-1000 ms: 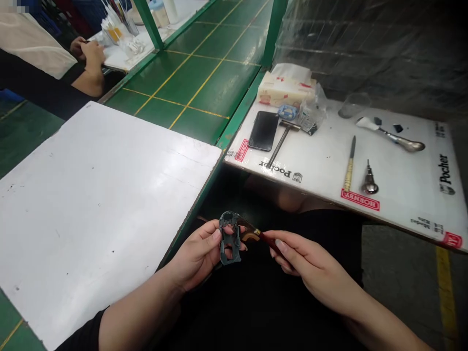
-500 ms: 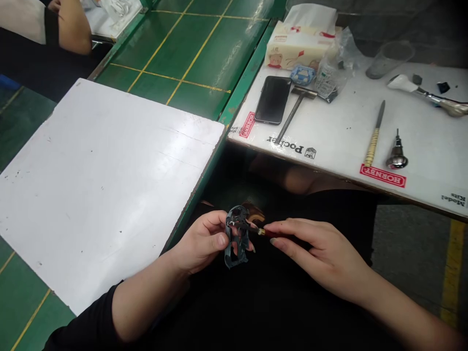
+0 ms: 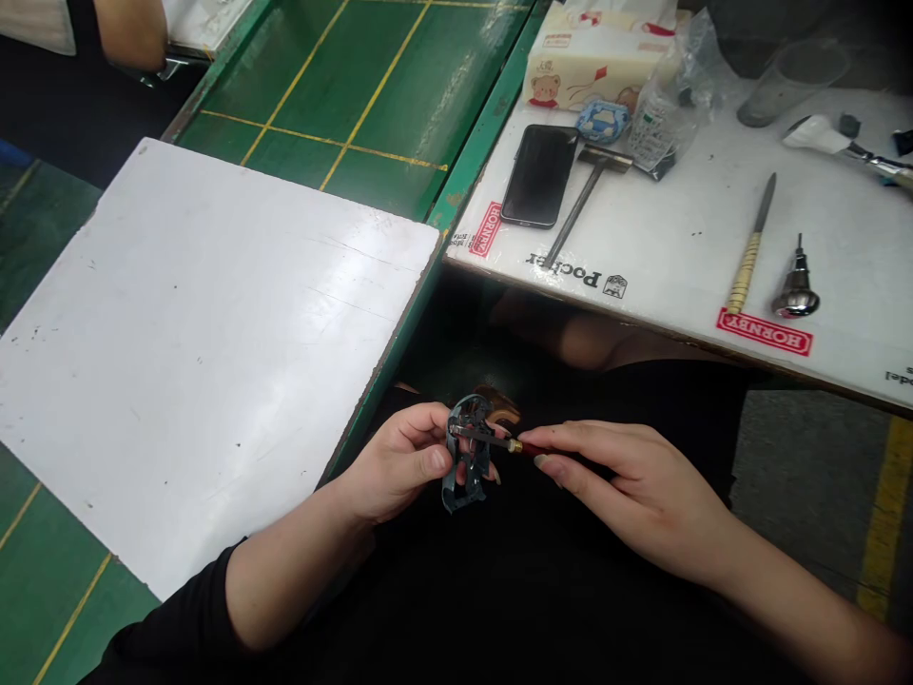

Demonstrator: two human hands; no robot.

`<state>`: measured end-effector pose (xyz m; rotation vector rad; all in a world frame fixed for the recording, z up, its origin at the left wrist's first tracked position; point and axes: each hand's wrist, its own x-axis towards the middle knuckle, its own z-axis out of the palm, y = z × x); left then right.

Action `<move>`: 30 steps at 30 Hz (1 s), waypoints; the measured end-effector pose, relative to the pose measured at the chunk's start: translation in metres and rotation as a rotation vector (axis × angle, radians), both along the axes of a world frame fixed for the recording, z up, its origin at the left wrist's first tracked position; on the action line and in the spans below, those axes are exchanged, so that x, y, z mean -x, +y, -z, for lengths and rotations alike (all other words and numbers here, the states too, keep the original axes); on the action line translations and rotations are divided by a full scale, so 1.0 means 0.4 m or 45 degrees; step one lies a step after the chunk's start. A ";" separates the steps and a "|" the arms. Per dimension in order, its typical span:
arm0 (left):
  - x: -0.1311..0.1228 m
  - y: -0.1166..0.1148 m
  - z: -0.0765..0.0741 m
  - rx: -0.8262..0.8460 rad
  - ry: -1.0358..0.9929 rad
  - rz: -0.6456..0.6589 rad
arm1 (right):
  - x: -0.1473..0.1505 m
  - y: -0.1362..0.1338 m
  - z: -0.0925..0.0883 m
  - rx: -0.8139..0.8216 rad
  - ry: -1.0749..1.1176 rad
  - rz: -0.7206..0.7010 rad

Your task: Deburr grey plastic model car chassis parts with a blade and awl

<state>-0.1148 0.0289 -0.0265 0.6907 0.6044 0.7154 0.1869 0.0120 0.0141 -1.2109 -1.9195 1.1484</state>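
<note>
A green counter (image 3: pixel 371 105) w/ yellow lines is running across the view, w/ a white board (image 3: pixel 200 352) lying on it at left. Upper right, a white printed counter (image 3: pixel 685 219) is carrying a tissue box (image 3: pixel 597 57), a phone (image 3: pixel 540 176), a small hammer (image 3: pixel 589 195), a yellow-handled file (image 3: pixel 747 252) and a bell-shaped tool (image 3: pixel 797 290). A co-worker's arm (image 3: pixel 128 33) is resting at top left, well apart.

Over the person's dark lap, the L hand (image 3: pixel 399 466) is gripping a dark openwork part (image 3: pixel 465 476), fingers curled closed around its lower side. The part's long axis is standing roughly upright in view. The R hand (image 3: pixel 634 485) is pinching a red-handled hand tool (image 3: pixel 532 450) btwn thumb & fingers, nearly closed on the handle. Its thin metal shaft is pointing left, crosswise to the part's long axis, & is reaching over the part's upper section, w/ the R hand on the shaft's far side.
</note>
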 end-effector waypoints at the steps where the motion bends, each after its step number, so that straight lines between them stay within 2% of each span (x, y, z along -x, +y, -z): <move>1: -0.001 0.001 -0.002 -0.002 0.007 -0.012 | 0.000 0.001 -0.001 -0.013 -0.011 -0.002; 5: -0.004 0.005 -0.012 -0.007 0.023 -0.096 | 0.002 -0.002 0.000 -0.071 -0.050 0.008; 9: -0.007 0.004 -0.019 0.033 -0.028 -0.100 | 0.004 -0.008 0.004 -0.091 -0.048 -0.027; 14: -0.019 -0.004 -0.022 -0.017 -0.052 -0.143 | 0.006 -0.007 -0.003 -0.084 -0.047 -0.046; 21: -0.016 -0.008 -0.028 0.047 -0.074 -0.174 | 0.009 -0.001 -0.012 -0.046 -0.027 -0.050; 30: -0.009 -0.006 -0.028 -0.045 -0.076 -0.106 | 0.008 0.004 -0.024 0.037 -0.043 -0.071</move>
